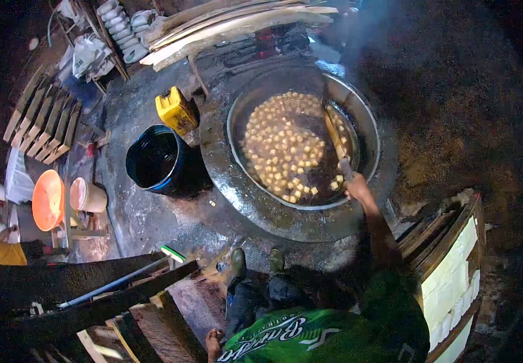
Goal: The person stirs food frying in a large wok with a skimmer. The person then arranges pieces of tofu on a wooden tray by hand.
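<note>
My right hand (358,187) is closed around the grey-wrapped end of a long wooden paddle (336,134), at the near right rim of a wide metal pan (235,151). The paddle slants away across the pan's right side, its far end dark and hard to make out. Many pale golden cubes (282,145), which look like tofu, float in the dark liquid, mostly left of the paddle. A few cubes lie near my right hand. My left hand (213,343) hangs low beside my green shirt (310,333), partly hidden by it; its fingers look loose, with nothing seen in them.
A dark blue-rimmed barrel (173,181) and a yellow jerrycan (176,111) stand left of the pan. Wooden planks (231,27) lie behind it, near smoke. White slabs fill a wooden rack (452,290) at right. An orange basin (48,199) and a broom (172,254) are at left.
</note>
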Demonstrator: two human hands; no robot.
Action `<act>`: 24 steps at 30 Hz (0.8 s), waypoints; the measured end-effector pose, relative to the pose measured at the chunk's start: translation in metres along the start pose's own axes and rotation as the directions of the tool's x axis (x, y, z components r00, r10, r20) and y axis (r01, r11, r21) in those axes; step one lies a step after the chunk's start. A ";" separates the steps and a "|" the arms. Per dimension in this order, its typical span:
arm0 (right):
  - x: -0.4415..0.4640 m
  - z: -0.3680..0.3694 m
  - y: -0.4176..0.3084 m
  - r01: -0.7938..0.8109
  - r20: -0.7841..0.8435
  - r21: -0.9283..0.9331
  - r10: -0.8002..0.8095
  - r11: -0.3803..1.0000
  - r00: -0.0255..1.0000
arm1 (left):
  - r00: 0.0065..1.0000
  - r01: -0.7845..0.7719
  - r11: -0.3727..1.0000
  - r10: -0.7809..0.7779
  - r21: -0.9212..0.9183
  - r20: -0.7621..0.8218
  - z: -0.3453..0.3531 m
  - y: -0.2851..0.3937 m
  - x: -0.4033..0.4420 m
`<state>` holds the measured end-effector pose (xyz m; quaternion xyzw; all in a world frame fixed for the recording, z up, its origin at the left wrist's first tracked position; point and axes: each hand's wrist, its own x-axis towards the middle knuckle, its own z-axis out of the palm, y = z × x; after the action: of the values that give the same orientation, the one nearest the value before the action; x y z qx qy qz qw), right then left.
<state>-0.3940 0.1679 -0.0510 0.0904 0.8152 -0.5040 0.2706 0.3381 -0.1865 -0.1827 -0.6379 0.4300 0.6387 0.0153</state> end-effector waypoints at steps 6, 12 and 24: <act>0.006 0.083 0.086 -0.101 0.339 0.576 -0.124 0.811 0.933 | 0.988 -0.152 0.977 0.153 -0.151 -0.011 0.003 0.002 0.008; 0.005 0.148 0.082 -0.414 0.494 0.533 0.125 0.738 0.860 | 0.992 -0.128 0.970 0.126 -0.204 -0.027 -0.010 0.023 0.006; 0.005 0.202 0.062 -0.210 0.305 0.602 0.021 0.770 0.952 | 0.992 -0.110 0.991 0.114 0.073 -0.055 -0.001 0.032 -0.015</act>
<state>-0.3014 0.0215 -0.1716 0.1533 0.5464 -0.7363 0.3686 0.3233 -0.1996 -0.1531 -0.6303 0.4874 0.6042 -0.0110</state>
